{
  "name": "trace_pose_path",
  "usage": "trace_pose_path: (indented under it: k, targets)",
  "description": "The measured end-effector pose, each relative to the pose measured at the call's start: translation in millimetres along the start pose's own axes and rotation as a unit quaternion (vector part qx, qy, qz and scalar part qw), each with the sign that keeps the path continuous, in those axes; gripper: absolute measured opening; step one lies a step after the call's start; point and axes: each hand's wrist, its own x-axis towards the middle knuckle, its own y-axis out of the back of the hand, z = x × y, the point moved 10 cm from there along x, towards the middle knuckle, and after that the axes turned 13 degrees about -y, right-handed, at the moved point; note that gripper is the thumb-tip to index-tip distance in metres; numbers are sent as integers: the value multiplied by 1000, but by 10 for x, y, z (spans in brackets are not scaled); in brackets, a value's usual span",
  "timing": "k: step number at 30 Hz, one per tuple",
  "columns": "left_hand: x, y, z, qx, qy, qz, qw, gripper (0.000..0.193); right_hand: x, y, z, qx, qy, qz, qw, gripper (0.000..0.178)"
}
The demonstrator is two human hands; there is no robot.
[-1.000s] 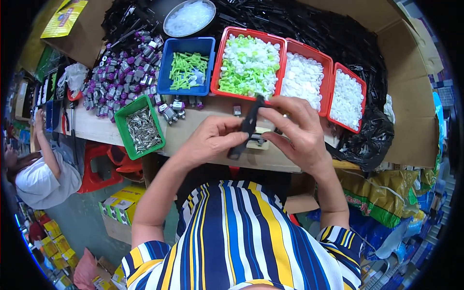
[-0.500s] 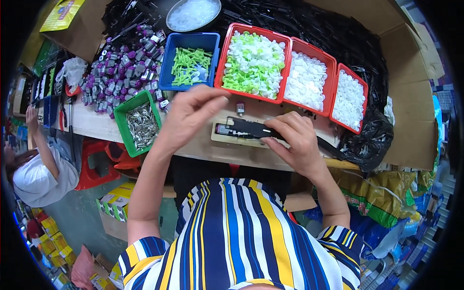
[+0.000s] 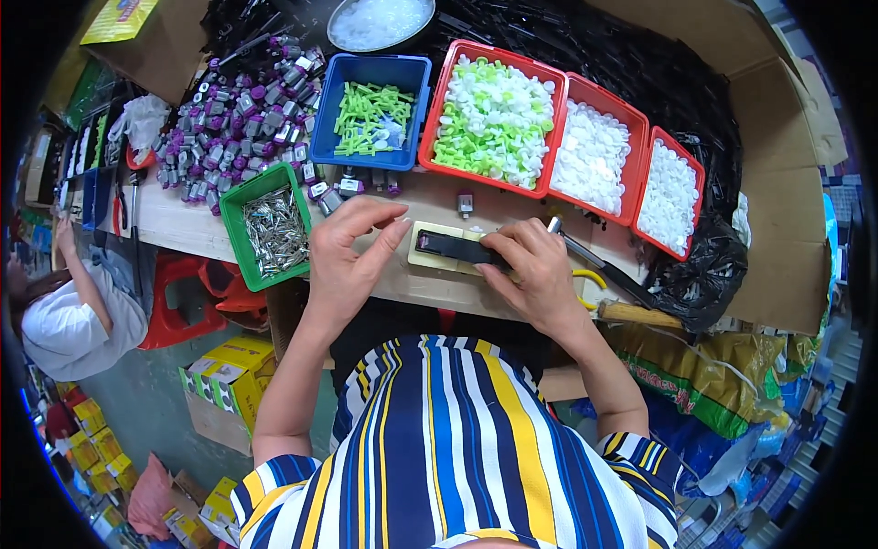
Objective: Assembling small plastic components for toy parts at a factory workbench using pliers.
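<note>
Three red trays (image 3: 631,206) flank blue tray (image 3: 322,146).

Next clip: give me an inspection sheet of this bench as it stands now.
Surface: wooden bench, crowded.
Job's things: black part on pale block.
Clutter: green tray of metal pieces; blue tray; three red trays; purple parts; black bag.
Hands: right hand on black part; left hand open beside block.
Cables: nothing seen.
Surroundings: another person at left; boxes below.
</note>
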Motion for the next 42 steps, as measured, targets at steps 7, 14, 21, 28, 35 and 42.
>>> trace_pose_path:
  k: [7, 14, 21, 28, 35, 42]
  targets:
    - [-38, -123, 96, 45, -36, -15, 998, 15, 18, -46, 32, -18, -3, -17, 1000, 31]
    - [-157, -514, 414, 168, -213, -80, 959, 25, 34, -69, 37, -26, -11, -35, 999, 32]
    - [-422, -898, 481, 218, -355, -125, 901, 36, -28, 99, 232, 5, -21, 7, 1000, 30]
    - [-423, -901, 468, 221, -393, -112, 885, 33, -374, 435, 980, -214, -149, -6, 965, 29]
    - [-431, -915, 473, 230, -406, -113, 877, 33, -433, 639, 657, -120, -122, 5, 985, 28]
    - [-413, -922, 486, 240, -415, -108, 871, 34, -471, 576, 140, 28, -59, -13, 998, 38]
